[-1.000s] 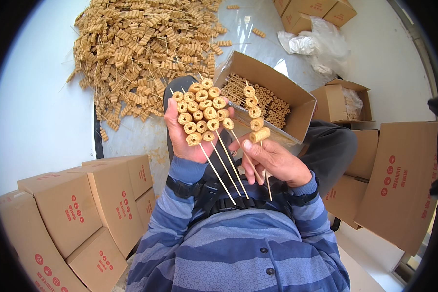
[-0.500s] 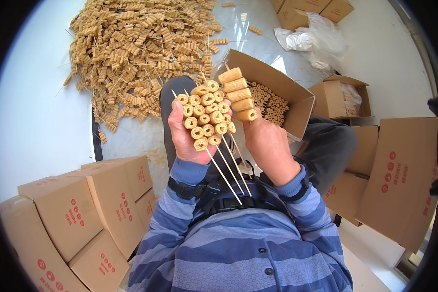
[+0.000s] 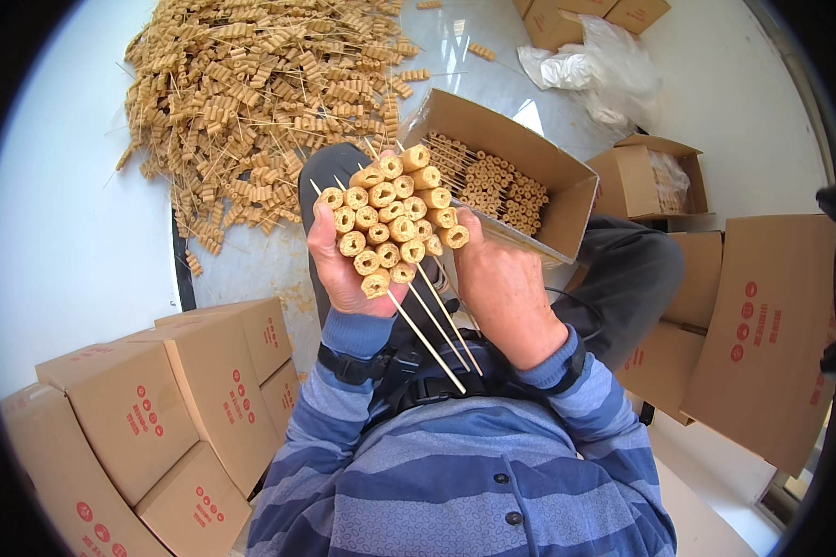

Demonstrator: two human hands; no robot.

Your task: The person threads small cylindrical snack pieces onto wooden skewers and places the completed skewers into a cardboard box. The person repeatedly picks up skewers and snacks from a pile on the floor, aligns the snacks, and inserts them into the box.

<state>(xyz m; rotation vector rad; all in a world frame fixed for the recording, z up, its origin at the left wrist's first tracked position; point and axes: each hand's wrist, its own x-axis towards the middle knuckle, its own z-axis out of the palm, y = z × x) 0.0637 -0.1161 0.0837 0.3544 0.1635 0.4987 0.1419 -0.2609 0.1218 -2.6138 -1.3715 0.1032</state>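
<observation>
Hands together now: left hand (image 3: 344, 269) cups skewer bundle (image 3: 395, 218); right hand (image 3: 502, 288), a second ago apart pinching one skewer, presses it flush against the bundle. Beyond, part-filled open carton (image 3: 529, 162); farther left, loose skewer heap (image 3: 251, 84).

A bunch of skewers (image 3: 395, 223), each threaded with tan, ring-shaped pieces, is held fanned near the scene's centre, bare stick ends pointing down toward the person.

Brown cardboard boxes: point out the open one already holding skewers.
It is the open brown cardboard box tilted on the lap beyond the right hand, with tan skewered rolls inside; the stacked boxes are shut.
</observation>
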